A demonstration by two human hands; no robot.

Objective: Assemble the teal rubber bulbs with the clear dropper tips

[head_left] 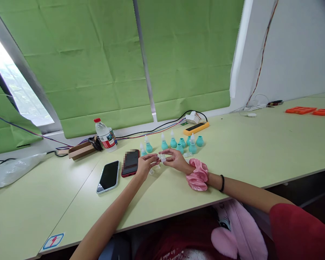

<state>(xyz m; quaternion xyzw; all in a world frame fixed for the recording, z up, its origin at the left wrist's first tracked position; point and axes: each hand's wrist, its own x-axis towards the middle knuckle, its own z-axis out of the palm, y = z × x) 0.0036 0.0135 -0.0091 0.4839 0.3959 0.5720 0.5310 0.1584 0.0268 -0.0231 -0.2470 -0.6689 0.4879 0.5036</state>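
Just right of the red-cased phone [130, 162], head view: pinching a small clear plastic piece [162, 157] narrowly between left hand [146, 165] and right hand [176, 159], about equally near both, seemingly lying lengthwise hand to hand. Behind, also right of that phone: spotting smooth, round-bellied teal bulbs [192, 148], with frosty pointed tips [172, 134] on some.

red sleeve [300, 231], pink scrunchie [197, 176] (glossy, bunched), black bracelet [222, 183]

Daylight glares white through the left window [22, 88].
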